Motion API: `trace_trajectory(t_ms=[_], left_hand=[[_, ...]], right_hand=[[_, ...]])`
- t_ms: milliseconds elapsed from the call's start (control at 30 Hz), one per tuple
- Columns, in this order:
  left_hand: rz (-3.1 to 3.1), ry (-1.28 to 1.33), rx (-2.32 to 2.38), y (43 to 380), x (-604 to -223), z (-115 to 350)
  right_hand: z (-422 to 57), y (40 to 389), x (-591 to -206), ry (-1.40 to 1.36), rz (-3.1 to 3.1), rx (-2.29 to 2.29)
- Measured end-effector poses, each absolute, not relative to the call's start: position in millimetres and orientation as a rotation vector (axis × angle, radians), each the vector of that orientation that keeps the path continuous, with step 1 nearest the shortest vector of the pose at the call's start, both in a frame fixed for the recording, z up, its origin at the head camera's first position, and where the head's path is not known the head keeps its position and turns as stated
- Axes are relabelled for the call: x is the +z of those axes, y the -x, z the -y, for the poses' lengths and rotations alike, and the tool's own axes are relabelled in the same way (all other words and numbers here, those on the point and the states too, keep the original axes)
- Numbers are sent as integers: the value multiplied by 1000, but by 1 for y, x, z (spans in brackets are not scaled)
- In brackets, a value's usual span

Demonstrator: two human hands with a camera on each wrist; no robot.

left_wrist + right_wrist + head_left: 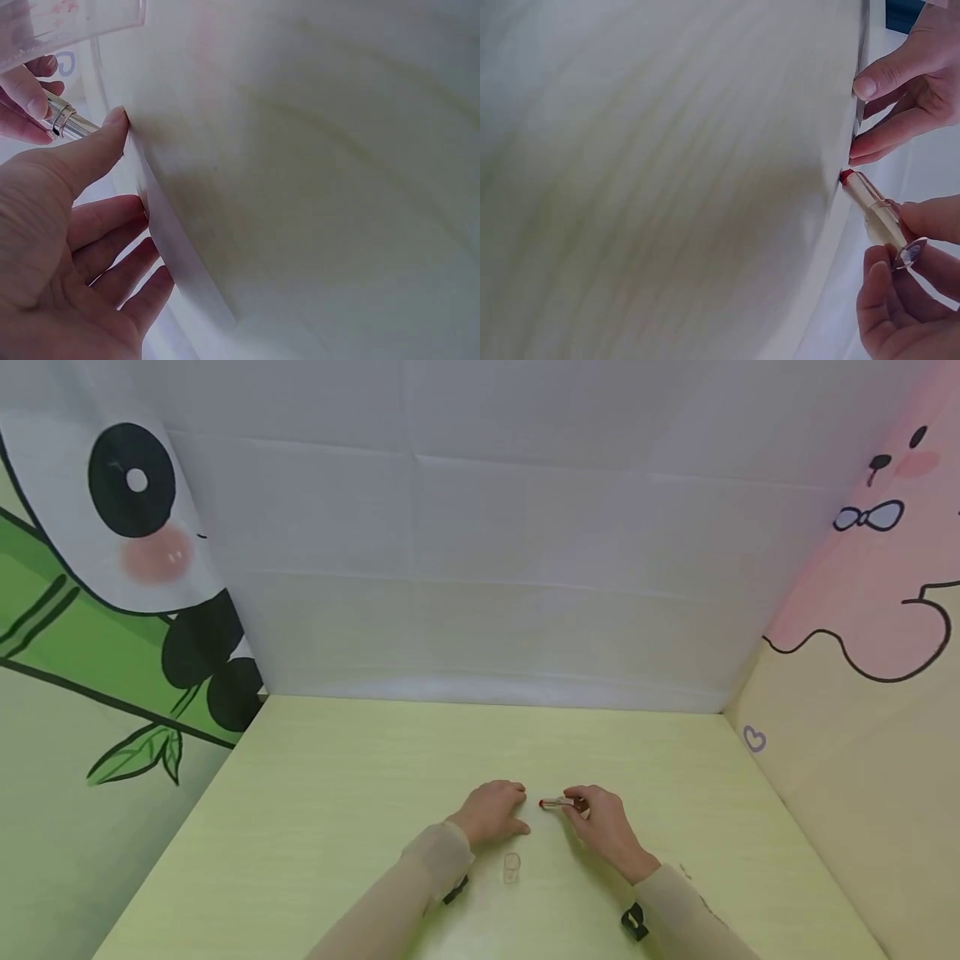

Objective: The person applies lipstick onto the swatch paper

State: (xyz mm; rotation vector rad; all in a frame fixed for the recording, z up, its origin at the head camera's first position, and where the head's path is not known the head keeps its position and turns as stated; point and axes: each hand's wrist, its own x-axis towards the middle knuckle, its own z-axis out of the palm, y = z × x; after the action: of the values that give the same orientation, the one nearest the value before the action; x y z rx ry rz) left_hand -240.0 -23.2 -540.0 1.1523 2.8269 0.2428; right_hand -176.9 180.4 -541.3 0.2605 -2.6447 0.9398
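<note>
Lipstick [557,802] sits pinched in your right hand [606,828], pointing toward your loosely spread left hand [489,812]; positioning it seems underway, calling for steady pressure.

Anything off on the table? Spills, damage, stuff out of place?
No spill or damage stands out. Slightly odd: the lipstick in the right hand has its red tip bare, and a clear piece, likely its cap, sits apart on the table. The white backdrop is creased.

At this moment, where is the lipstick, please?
In the head view, the lipstick is just right of centre, below mid-height, held by the right hand, its red tip pointing toward the left hand.
</note>
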Motion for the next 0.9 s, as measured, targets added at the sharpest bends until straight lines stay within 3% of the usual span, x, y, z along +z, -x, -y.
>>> trace_trajectory(t_ms=[900], left_hand=[[-2825, -1107, 224, 237, -537, 25]], right_hand=[[-178, 175, -535, -278, 2718, 909]])
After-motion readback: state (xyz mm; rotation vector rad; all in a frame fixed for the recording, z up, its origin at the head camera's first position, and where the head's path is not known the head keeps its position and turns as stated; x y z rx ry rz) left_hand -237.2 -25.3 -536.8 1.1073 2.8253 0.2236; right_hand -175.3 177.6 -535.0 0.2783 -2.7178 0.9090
